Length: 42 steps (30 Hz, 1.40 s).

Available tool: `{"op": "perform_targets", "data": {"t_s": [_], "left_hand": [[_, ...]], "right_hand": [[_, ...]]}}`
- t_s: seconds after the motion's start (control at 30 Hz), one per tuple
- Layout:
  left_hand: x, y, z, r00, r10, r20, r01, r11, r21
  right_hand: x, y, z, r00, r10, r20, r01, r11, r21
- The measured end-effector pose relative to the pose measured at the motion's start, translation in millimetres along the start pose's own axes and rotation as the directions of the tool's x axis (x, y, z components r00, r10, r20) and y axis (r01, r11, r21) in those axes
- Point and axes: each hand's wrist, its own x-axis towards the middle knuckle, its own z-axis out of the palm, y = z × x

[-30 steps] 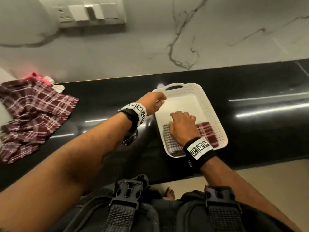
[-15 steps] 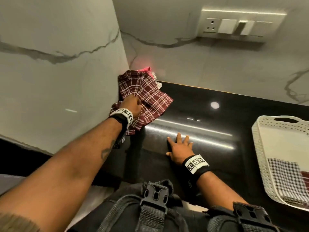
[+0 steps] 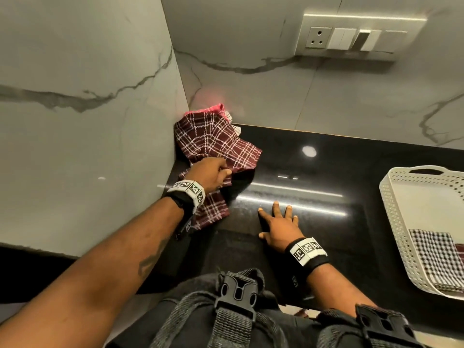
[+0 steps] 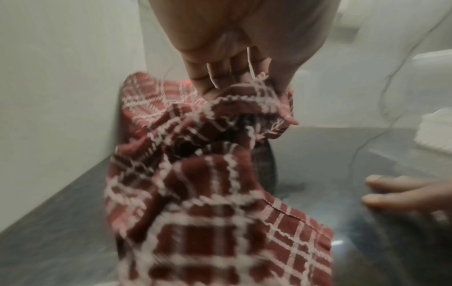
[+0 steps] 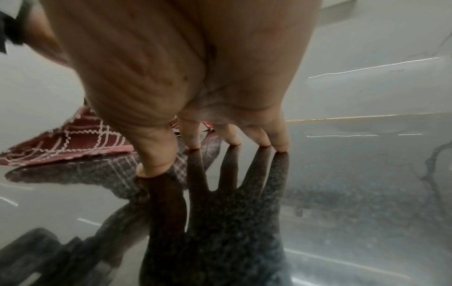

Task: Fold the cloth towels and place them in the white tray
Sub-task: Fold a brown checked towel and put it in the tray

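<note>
Two hands over black surface (image 3: 313, 172): left hand (image 3: 211, 172) pinching crumpled maroon checked towel (image 3: 216, 139) in far-left corner, right hand (image 3: 278, 227) flat, fingers spread, just beside; white tray (image 3: 391, 197) well apart rightward, holding folded towel (image 3: 431, 257).

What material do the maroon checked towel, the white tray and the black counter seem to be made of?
Maroon checked towel: soft woven cloth, probably cotton; it crumples, and the white lines look stitched.
White tray: likely moulded plastic; matte, perforated walls.
Black counter: polished speckled stone, perhaps granite; it mirrors the right hand.
</note>
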Motion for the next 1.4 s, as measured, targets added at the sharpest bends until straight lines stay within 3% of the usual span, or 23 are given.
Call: {"op": "perform_targets", "data": {"t_s": [0.1, 0.17, 0.23, 0.3, 0.33, 0.4, 0.5, 0.57, 0.7, 0.83, 0.9, 1.0, 1.1, 1.27, 1.4], "left_hand": [[-14.2, 26.6, -5.3, 0.987, 0.151, 0.056, -0.138, 0.971, -0.193], [-25.6, 39.9, 2.7, 0.976, 0.19, 0.106, -0.158, 0.955, -0.252], [-34.4, 47.2, 12.6, 0.974, 0.186, 0.133, -0.138, 0.942, -0.305], [-39.7, 50.9, 20.9, 0.97, 0.183, 0.159, -0.113, 0.921, -0.372], [-42.2, 52.3, 24.7, 0.964, 0.199, 0.176, -0.113, 0.906, -0.408], [-45.2, 53.1, 27.9, 0.947, 0.247, 0.205, -0.131, 0.881, -0.454], [-44.9, 51.4, 25.8, 0.934, 0.276, 0.225, -0.14, 0.866, -0.48], [-43.1, 49.8, 19.8, 0.944, 0.257, 0.208, -0.132, 0.869, -0.476], [-42.6, 55.1, 13.4, 0.944, 0.266, 0.193, -0.157, 0.881, -0.447], [-47.0, 67.1, 16.0, 0.931, 0.31, 0.191, -0.213, 0.888, -0.407], [-47.6, 69.5, 15.3, 0.918, 0.328, 0.222, -0.227, 0.895, -0.383], [-45.0, 72.3, 6.2, 0.879, 0.364, 0.309, -0.267, 0.911, -0.314], [-43.3, 83.5, -7.9, 0.861, 0.415, 0.294, -0.367, 0.907, -0.204], [-24.5, 91.7, -26.1, 0.863, 0.5, 0.074, -0.497, 0.866, -0.05], [-13.2, 88.9, -39.0, 0.847, 0.53, 0.039, -0.532, 0.845, 0.054]], "right_hand": [[-7.0, 3.1, -7.2, 0.999, -0.016, -0.046, 0.017, 0.999, 0.039], [-16.9, 7.4, -17.6, 0.978, 0.019, -0.206, 0.034, 0.967, 0.253], [-29.2, 8.3, -28.0, 0.896, 0.024, -0.444, 0.18, 0.893, 0.412], [-39.7, 4.3, -38.9, 0.787, -0.117, -0.605, 0.358, 0.886, 0.295], [-42.1, 2.4, -41.6, 0.764, -0.189, -0.618, 0.397, 0.891, 0.219], [-41.5, -2.6, -44.2, 0.78, -0.247, -0.576, 0.397, 0.905, 0.15], [-40.7, -0.5, -42.3, 0.825, -0.103, -0.556, 0.313, 0.902, 0.296], [-45.0, -2.7, -44.4, 0.849, -0.032, -0.528, 0.315, 0.832, 0.456], [-54.1, -17.5, -45.2, 0.887, -0.084, -0.454, 0.396, 0.643, 0.655], [-54.2, -23.1, -43.9, 0.861, 0.039, -0.508, 0.383, 0.607, 0.696], [-54.8, -20.5, -47.8, 0.845, 0.034, -0.534, 0.415, 0.588, 0.694], [-58.5, -13.0, -55.3, 0.862, -0.069, -0.502, 0.426, 0.636, 0.644], [-66.1, -6.3, -65.8, 0.853, -0.097, -0.512, 0.422, 0.706, 0.569], [-82.6, 12.0, -92.1, 0.771, -0.018, -0.637, 0.43, 0.752, 0.499], [-99.7, 41.3, -102.6, 0.687, 0.069, -0.723, 0.385, 0.809, 0.444]]}}
